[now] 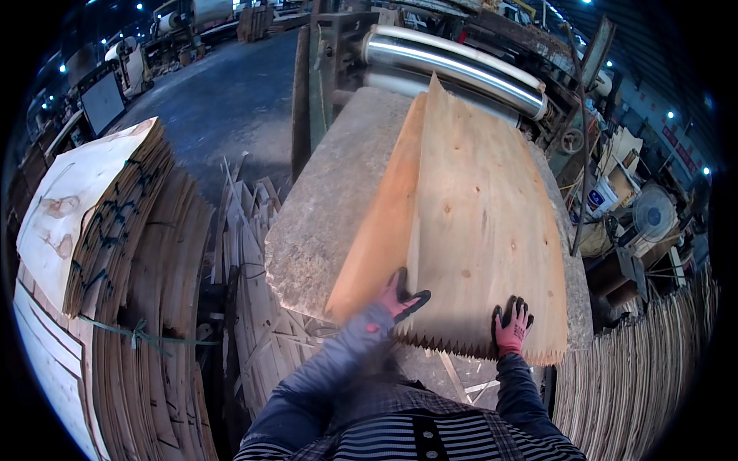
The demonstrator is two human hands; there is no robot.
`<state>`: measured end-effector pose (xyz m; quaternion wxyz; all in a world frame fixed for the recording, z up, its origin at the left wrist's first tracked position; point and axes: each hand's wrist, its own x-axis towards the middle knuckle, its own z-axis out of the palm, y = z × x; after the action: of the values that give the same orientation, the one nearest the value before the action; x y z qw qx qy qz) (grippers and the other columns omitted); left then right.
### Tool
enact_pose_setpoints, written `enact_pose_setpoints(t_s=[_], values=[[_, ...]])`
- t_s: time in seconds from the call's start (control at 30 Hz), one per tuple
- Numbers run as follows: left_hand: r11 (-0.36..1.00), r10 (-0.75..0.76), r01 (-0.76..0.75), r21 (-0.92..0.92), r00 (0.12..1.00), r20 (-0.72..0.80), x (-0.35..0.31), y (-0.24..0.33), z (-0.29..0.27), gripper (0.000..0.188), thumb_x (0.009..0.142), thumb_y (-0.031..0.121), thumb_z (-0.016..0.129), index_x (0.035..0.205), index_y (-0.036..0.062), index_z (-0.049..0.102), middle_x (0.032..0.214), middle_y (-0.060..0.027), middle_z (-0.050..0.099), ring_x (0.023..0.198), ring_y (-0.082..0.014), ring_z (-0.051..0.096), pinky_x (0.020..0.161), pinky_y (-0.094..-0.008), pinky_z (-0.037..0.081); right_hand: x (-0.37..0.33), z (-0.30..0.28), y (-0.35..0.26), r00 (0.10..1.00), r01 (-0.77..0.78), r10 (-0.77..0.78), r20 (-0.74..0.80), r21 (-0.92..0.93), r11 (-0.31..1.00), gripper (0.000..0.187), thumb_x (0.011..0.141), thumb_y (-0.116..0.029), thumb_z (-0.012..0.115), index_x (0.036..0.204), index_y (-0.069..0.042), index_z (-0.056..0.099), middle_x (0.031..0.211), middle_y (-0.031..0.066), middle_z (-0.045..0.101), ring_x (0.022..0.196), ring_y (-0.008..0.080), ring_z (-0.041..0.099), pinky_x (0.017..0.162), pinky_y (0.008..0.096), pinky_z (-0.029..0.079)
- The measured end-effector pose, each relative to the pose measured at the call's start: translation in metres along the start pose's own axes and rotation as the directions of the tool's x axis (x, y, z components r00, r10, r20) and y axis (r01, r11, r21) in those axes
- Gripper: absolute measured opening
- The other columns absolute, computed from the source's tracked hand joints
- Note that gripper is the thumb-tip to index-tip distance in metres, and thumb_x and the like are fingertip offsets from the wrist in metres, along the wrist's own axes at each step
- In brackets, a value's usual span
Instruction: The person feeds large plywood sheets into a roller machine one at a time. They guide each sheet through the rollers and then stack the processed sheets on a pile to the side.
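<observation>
A pale wood veneer sheet [484,207] with small knots and a jagged near edge lies on a worn grey tabletop [315,223]. Under its left side shows an orange-toned veneer sheet [384,207]. My left hand [401,297], in a pink and black glove, rests at the pale sheet's left edge near its front corner, thumb and fingers apart. Gloved the same way, my right hand [513,326] lies flat on the sheet close to the jagged edge, fingers stretched out. Neither hand visibly grips anything.
Shiny metal rollers [453,73] of a machine stand at the table's far end. Tall veneer stacks rise at left [146,253] and right [638,376]. Loose wood strips [257,284] lie left of the table. A round fan [654,213] stands at right.
</observation>
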<state>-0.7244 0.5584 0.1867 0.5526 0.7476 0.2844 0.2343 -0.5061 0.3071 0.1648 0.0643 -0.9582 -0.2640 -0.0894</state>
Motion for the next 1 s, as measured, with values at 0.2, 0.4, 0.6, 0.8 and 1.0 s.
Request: enact_pose_setpoints(t_s=[0.2,0.4,0.6,0.8,1.0], values=[[0.963,0.069,-0.065,0.263,0.998,-0.005,0.008,-0.011,0.001,0.084,0.064,0.044,0.066,0.123,-0.0046,0.032,0.122,-0.0226,0.038,0.117,-0.0334,0.034,0.096,-0.0362,0.030,-0.001,-0.004,-0.003,1.000,-0.015,0.015,0.020,-0.005,1.000,0.072,0.072,-0.039,0.055,0.133,-0.013,0.026,0.135,0.0091,0.026,0.127,0.0238,0.019,0.104,0.0436,0.008],[0.966,0.063,-0.084,-0.244,0.994,-0.091,0.001,-0.027,0.002,0.058,0.072,0.029,0.061,0.115,-0.0036,0.041,0.115,-0.0189,0.047,0.109,-0.0297,0.044,0.091,-0.0354,0.036,-0.002,-0.006,-0.004,1.000,0.006,-0.006,-0.016,0.013,1.000,0.071,0.072,-0.036,0.056,0.133,-0.014,0.025,0.135,0.0088,0.027,0.127,0.0240,0.019,0.104,0.0442,0.009],[0.839,0.199,-0.168,-0.517,0.980,0.005,-0.013,-0.080,-0.033,0.055,0.068,0.027,0.063,0.113,0.0002,0.047,0.113,-0.0157,0.048,0.104,-0.0255,0.047,0.090,-0.0349,0.037,-0.004,-0.011,-0.006,0.999,-0.031,0.031,0.014,0.020,0.999,0.070,0.073,-0.036,0.056,0.132,-0.014,0.026,0.135,0.0084,0.027,0.127,0.0237,0.019,0.105,0.0440,0.008],[0.224,-0.090,0.260,-0.939,0.965,0.246,0.007,-0.127,-0.034,0.031,0.087,0.019,0.043,0.110,0.0000,0.049,0.101,-0.0119,0.057,0.091,-0.0207,0.057,0.079,-0.0313,0.047,-0.002,-0.004,-0.001,1.000,-0.012,0.013,-0.010,0.036,0.999,0.070,0.073,-0.038,0.055,0.132,-0.014,0.027,0.135,0.0081,0.028,0.127,0.0231,0.019,0.105,0.0434,0.009],[0.916,0.322,-0.323,-0.239,0.946,-0.042,-0.009,-0.126,-0.029,0.063,0.067,0.016,0.068,0.120,-0.0028,0.039,0.119,-0.0150,0.045,0.111,-0.0211,0.043,0.095,-0.0312,0.034,-0.002,-0.007,-0.002,0.999,0.004,-0.002,-0.034,0.068,0.998,0.068,0.074,-0.039,0.054,0.131,-0.014,0.029,0.134,0.0078,0.029,0.126,0.0235,0.022,0.104,0.0435,0.010]])
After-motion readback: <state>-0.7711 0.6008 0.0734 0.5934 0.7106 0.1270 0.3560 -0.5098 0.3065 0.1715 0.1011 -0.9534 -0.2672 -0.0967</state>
